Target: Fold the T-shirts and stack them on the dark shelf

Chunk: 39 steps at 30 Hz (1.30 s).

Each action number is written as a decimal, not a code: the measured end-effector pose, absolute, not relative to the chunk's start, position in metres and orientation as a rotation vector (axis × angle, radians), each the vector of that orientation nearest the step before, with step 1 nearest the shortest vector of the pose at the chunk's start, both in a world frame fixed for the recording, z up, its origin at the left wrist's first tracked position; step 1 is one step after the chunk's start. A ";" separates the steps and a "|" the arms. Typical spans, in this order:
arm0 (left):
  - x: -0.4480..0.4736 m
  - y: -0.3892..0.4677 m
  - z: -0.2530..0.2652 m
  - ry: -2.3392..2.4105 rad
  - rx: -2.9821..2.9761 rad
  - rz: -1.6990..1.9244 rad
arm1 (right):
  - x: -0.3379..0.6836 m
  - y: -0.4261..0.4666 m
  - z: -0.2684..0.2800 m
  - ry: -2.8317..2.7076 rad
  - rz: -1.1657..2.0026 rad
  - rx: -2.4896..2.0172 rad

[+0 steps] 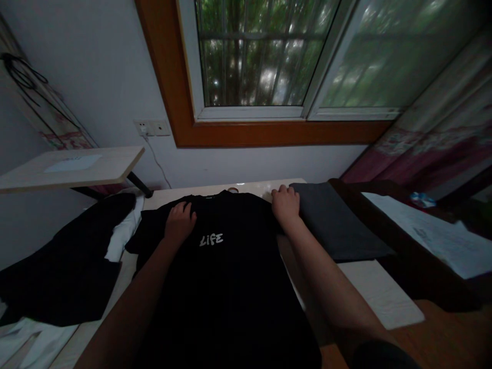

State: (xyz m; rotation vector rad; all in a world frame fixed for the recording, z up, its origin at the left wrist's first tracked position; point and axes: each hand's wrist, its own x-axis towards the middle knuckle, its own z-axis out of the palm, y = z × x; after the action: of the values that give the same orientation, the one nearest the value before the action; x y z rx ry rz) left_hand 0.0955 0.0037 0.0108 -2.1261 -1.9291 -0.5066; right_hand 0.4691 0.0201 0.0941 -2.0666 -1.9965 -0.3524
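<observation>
A black T-shirt (230, 277) with white lettering on its chest lies spread out in front of me, its neck toward the wall. My left hand (180, 221) rests on the shirt near the left shoulder, fingers slightly bent and thumb apart. At the opposite sleeve is my right hand (286, 205), its fingers curled over the edge of the cloth; the fingertips are partly hidden. Just right of that hand lies a folded dark grey cloth (334, 220).
Dark and white clothes (65, 261) are heaped at the left, below a raised wooden shelf (111, 166). The pale table (265, 187) stands against the wall under a window (261, 61). Papers (430, 233) lie on a dark surface at the right, near a curtain (418, 138).
</observation>
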 end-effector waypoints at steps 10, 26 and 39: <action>0.108 0.006 0.012 -1.962 -2.142 -0.585 | 0.354 0.028 0.073 -2.457 -0.017 -1.424; 0.065 0.010 0.020 -2.172 -2.002 -0.498 | 0.346 0.053 0.036 -2.303 0.065 -1.510; 0.016 0.010 0.016 -2.318 -1.943 -0.325 | 0.381 0.054 0.032 -2.311 0.122 -1.303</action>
State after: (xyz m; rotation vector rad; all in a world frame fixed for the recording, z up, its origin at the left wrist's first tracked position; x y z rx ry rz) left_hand 0.0159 0.0102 0.0161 -1.9428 -2.3179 -0.3251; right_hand 0.3814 0.0537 0.0324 -1.3027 -2.3112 0.1216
